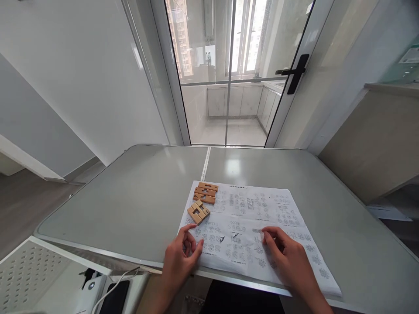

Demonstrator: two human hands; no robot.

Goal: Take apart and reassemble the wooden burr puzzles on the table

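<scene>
While our left hand [183, 253] rests at the left edge of the printed sheet [242, 268], its fingers curl loosely and its thumb stands apart from the index finger, with nothing visible in its grasp. Our right hand [288, 250] lies over the right part of the same sheet, thumb and index fingertip drawn together above the small diagrams; we cannot tell whether anything thin is pinched between them. Just beyond the left index fingertip sit the lighter wooden pieces [203, 212], set close together at a slant around a small gap; we cannot tell whether the finger touches them. Directly behind these, the darker wooden pieces [211, 192] lie as a stack of notched bars near the sheet's upper left corner. Under it all spreads a grey table [131, 196] with a pale seam meeting the sheet's far edge. At our lower left we see a white cable [114, 285] across a dark flat device [115, 296], and ahead a glass door [245, 102] with a black handle [296, 73].
</scene>
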